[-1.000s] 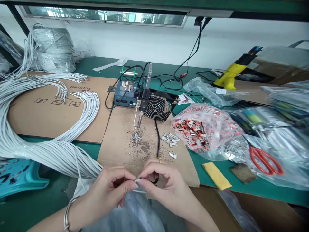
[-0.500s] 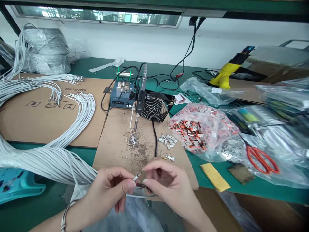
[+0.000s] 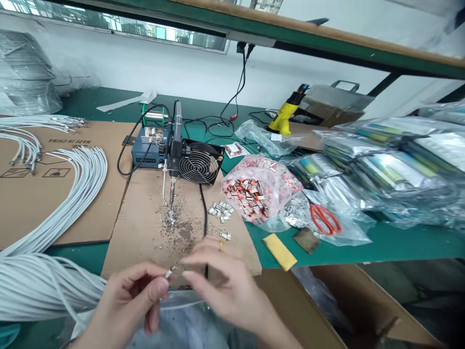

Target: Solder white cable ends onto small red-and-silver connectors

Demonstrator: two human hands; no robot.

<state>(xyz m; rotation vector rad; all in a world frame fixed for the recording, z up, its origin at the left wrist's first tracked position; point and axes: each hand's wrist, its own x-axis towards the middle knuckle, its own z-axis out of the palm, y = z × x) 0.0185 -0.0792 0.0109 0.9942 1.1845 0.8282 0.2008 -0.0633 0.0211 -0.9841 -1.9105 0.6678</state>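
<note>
One white cable end [image 3: 168, 275] sat pinched by the left hand [image 3: 134, 293], thumb against forefinger, near the cardboard's [image 3: 127, 242] close edge; likely light and bendy, its bared wire tip [image 3: 173, 268] fragile, so best gripped just behind that. Right hand [image 3: 227, 281] hung beside it, thumb and fingers parted, nothing visible between. Beyond lay small metal connectors [image 3: 221, 211].

"There sat the fan [image 3: 199, 165], right of the soldering station [image 3: 146, 154]!"
"And farther right came the connector bag [image 3: 250, 198], then the scissors [image 3: 324, 219]!"
"Was the sponge [image 3: 279, 252] before the bag?"
"It was, and cables [image 3: 86, 188] lay on cardboard [image 3: 39, 203], away left!"
</note>
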